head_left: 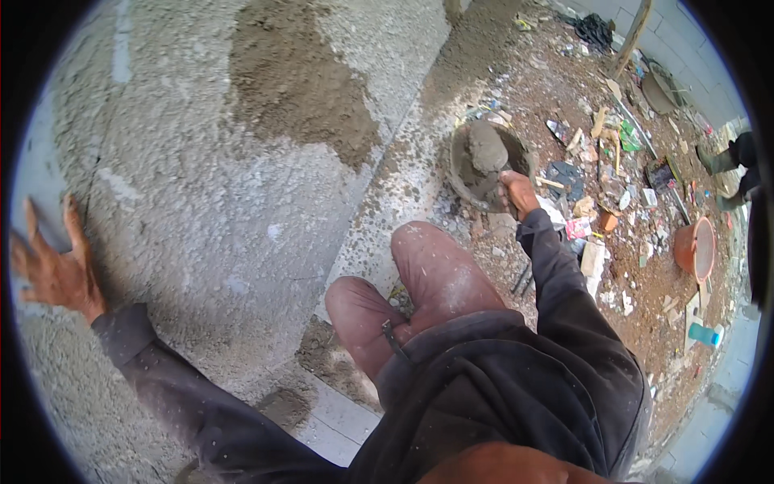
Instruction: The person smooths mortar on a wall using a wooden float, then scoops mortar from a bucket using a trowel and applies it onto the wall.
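Observation:
My left hand lies with spread fingers against the rough grey wall at the far left. In my right hand is the handle of a trowel, its blade covered by a lump of wet grey mortar. The loaded trowel is over a round mortar bucket, whose inside is coated with mortar. Higher on the wall, a darker patch of fresh mortar spreads above my knees.
Rubble and litter cover the brown ground to the right. An orange bucket lies tilted near a turquoise bottle. Another person's boots stand at the right edge. A wooden pole leans by a block wall, near a dark basin.

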